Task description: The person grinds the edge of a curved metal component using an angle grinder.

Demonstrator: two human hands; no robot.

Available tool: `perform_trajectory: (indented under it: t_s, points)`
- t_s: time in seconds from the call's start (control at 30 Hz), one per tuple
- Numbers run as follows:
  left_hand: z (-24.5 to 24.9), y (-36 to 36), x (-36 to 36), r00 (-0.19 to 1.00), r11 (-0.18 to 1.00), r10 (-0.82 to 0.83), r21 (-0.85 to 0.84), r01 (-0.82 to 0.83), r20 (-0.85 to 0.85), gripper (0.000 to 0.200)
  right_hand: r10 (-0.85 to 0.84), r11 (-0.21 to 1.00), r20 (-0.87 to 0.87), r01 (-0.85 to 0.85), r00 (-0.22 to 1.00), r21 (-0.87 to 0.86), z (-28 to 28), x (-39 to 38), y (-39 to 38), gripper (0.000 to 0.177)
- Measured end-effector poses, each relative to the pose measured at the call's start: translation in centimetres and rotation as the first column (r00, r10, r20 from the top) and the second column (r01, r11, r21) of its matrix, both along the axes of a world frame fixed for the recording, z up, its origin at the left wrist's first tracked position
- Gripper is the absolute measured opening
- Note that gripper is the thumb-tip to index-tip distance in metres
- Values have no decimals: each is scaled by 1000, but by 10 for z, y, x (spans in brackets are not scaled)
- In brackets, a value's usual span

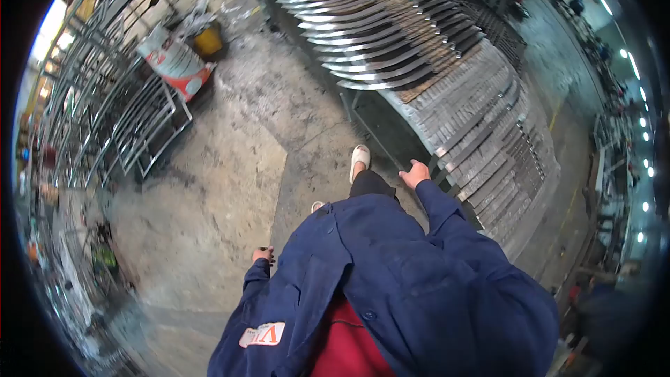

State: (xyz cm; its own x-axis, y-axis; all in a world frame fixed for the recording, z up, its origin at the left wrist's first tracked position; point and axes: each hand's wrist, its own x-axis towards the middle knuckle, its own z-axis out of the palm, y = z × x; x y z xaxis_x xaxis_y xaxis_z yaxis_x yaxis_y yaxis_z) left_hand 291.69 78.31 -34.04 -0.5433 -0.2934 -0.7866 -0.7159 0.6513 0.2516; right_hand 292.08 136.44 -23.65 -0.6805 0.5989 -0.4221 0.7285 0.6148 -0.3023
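Observation:
My left hand (263, 255) hangs beside my body over the concrete floor, its fingers loosely apart and nothing held in them. On the other side, my right hand (417, 174) hangs next to the long edge of a work table. Its thumb stands away from the loosely bent fingers, with no object seen in it. A thin metal bar (377, 141) of the table's frame runs up to the fingertips in this view. Closest to this hand on the table lie flat grey metal strips (481, 179). Farther along, many curved shiny metal strips (370, 59) lie in a row.
A white and red sack (174, 63) and a yellow container (207, 40) stand at the left, beside welded metal frames (143, 122). My light shoe (359, 163) is on the concrete floor (209, 202). Beyond the table, an aisle (565, 98) runs along cluttered equipment.

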Motion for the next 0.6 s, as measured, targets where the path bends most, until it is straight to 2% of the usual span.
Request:
perform_trajectory:
  t_s: [0.07,0.1,0.17,0.2,0.37,0.43,0.5,0.53,0.6]
  points:
    - [-28,4,-20,998,991,59,123,-60,15,35,-10,998,-45,12,999,56,3,-2,17,75]
    - [-39,10,-30,999,991,34,133,-34,2,35,-34,997,-59,38,998,65,5,-4,27,75]
    - [-52,21,-51,995,973,98,212,-89,-33,32,-102,993,-98,107,990,42,10,-18,47,75]
    - [-60,26,-60,993,969,118,219,-112,-14,30,-149,989,-60,149,987,-2,35,-29,51,73]
    - [-42,69,-107,996,964,80,256,-72,-23,33,-256,964,-186,265,949,26,38,-71,121,72]
    - [-28,91,-126,970,894,244,383,-233,21,40,-330,944,-134,329,935,-25,40,-93,158,77]
    - [-13,119,-151,965,893,260,373,-250,23,40,-385,922,-185,384,904,-41,40,-112,193,78]
    - [-9,131,-165,959,871,281,413,-265,23,39,-427,902,-236,428,873,-49,39,-123,213,79]
    - [4,163,-188,946,831,325,472,-295,20,42,-464,885,-230,457,855,-86,36,-144,255,79]
